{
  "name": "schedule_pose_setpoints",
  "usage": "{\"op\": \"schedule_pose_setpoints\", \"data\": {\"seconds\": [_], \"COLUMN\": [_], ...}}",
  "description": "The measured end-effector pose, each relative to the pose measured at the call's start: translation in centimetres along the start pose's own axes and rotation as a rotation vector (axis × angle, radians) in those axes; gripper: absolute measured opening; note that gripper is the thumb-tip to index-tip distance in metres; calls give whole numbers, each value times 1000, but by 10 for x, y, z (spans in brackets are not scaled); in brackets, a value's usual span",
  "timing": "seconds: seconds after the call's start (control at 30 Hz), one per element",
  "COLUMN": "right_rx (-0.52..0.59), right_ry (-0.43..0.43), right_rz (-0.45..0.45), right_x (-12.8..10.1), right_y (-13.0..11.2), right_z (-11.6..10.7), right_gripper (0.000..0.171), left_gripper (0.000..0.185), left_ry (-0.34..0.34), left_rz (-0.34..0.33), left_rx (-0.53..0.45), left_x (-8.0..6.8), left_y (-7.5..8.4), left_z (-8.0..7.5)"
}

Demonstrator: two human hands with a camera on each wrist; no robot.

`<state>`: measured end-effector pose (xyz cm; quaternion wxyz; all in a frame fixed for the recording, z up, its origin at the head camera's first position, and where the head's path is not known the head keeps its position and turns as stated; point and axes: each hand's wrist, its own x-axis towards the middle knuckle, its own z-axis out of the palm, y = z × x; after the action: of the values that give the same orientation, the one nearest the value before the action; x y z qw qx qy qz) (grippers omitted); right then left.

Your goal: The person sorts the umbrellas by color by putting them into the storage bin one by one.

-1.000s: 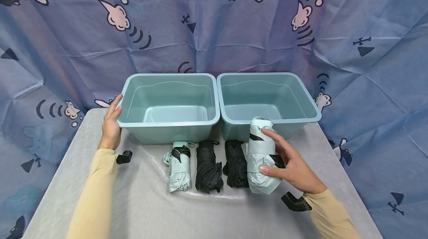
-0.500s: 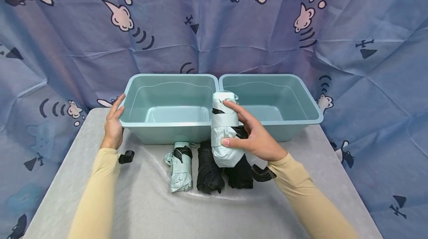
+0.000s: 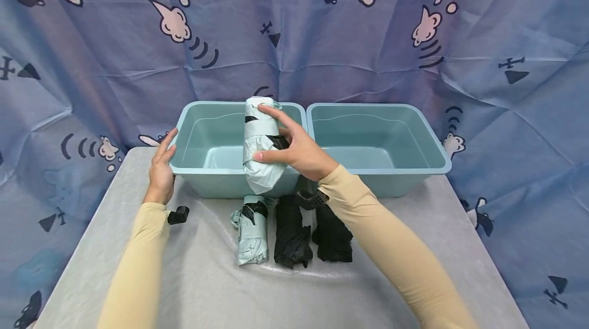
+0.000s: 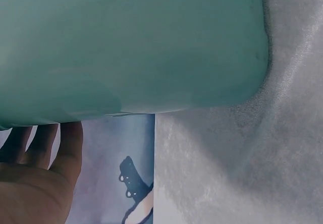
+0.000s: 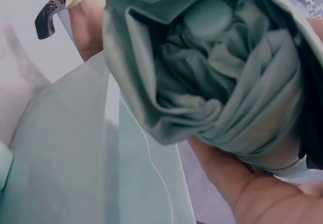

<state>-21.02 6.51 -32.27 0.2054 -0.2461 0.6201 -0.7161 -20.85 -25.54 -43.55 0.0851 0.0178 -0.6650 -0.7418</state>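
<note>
Umbrella [image 3: 261,147], mint, folded: soft cloth, light, squashy. Right hand [image 3: 294,151] fingers wrap its middle, picture centre. Left hand [image 3: 162,169] flat on bin [image 3: 193,168].

Long, close-fitting pale yellow sleeves [image 3: 138,262] are worn on both arms down to the wrists. A small black camera mount [image 3: 178,214] is strapped at each wrist; the hands are left bare.
</note>
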Motion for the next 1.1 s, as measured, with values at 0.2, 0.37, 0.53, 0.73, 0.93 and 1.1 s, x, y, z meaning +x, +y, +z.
{"op": "schedule_pose_setpoints", "data": {"seconds": [0.2, 0.37, 0.53, 0.73, 0.93, 1.1], "right_rx": [40, 47, 31, 34, -2, -32], "right_ry": [17, 38, 95, 126, 127, 132], "right_rz": [49, 101, 192, 269, 335, 369], "right_x": [45, 80, 112, 139, 157, 166], "right_y": [4, 15, 30, 46, 59, 69], "right_z": [14, 25, 34, 42, 45, 47], "right_gripper": [90, 88, 89, 90, 91, 91], "left_gripper": [51, 51, 52, 52, 52, 52], "left_ry": [-8, 3, 5, 8, 13, 20], "left_rz": [10, 31, 45, 50, 52, 52], "left_rx": [1, 8, 4, 6, 14, 16], "left_x": [1, 2, 3, 4, 5, 5], "left_y": [-1, -3, -5, -5, -5, -6], "left_z": [-1, 1, 2, 1, 1, -2]}}
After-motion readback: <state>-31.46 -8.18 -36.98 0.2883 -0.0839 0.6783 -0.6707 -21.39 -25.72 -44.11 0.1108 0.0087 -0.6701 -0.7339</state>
